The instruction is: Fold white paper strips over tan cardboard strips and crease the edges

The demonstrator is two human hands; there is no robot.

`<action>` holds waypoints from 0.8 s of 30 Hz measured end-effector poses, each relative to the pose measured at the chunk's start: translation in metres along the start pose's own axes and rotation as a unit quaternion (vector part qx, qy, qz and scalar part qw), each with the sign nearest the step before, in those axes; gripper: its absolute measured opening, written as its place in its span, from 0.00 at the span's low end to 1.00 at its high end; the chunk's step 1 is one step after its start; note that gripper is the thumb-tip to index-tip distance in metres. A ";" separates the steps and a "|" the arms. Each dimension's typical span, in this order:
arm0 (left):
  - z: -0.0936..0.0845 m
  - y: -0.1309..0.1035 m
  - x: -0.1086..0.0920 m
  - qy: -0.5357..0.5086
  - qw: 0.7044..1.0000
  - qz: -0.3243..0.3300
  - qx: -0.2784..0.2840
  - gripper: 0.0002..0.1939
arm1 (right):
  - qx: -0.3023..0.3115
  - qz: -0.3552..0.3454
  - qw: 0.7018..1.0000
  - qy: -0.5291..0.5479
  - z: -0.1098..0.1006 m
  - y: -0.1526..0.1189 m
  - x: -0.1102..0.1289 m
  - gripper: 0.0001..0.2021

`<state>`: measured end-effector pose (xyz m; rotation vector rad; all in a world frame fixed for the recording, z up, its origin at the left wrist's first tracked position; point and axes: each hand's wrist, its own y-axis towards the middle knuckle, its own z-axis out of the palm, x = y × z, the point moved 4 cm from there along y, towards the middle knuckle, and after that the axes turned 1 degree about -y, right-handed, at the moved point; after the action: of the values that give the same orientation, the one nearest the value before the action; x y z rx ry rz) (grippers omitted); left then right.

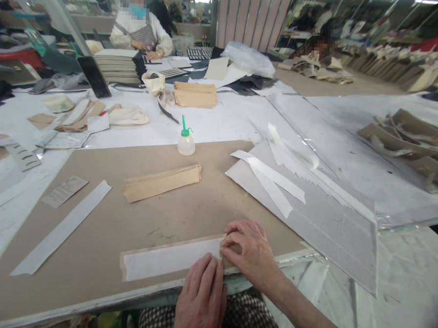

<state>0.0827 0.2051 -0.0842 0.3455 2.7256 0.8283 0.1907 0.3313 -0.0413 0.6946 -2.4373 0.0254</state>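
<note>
A white strip (162, 260) lies on top of a slightly larger tan strip (123, 263) near the front edge of the table, leaving a narrow tan border showing. My left hand (203, 293) rests on the strips' front edge, its fingers stretched out flat and side by side. At their right end, my right hand (249, 253) pinches the tan strip's end between thumb and forefinger. The fingers partly hide that corner. Behind them lies a stack of tan strips (162, 182), and off to the left is a loose white strip (63, 227).
A bottle with a green spout (187, 142) stands at the brown board's (102, 211) back edge. On the right, a grey board (332, 238) carries several white strips (272, 186). A phone (94, 76) leans farther back. Across the table sits a person (141, 32) in an apron.
</note>
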 end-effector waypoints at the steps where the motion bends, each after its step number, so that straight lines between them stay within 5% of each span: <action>1: 0.000 -0.001 0.000 -0.001 1.000 0.002 0.000 0.17 | 0.006 0.002 1.000 -0.004 0.000 0.001 0.001 0.11; 24: 0.001 -0.005 0.005 -0.019 0.999 0.025 -0.010 0.17 | 0.094 -0.012 0.995 -0.040 -0.005 0.001 0.003 0.14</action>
<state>0.0776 0.2030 -0.0888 0.4235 2.6820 0.8525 0.1915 0.3315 -0.0354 0.8222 -2.5255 0.2252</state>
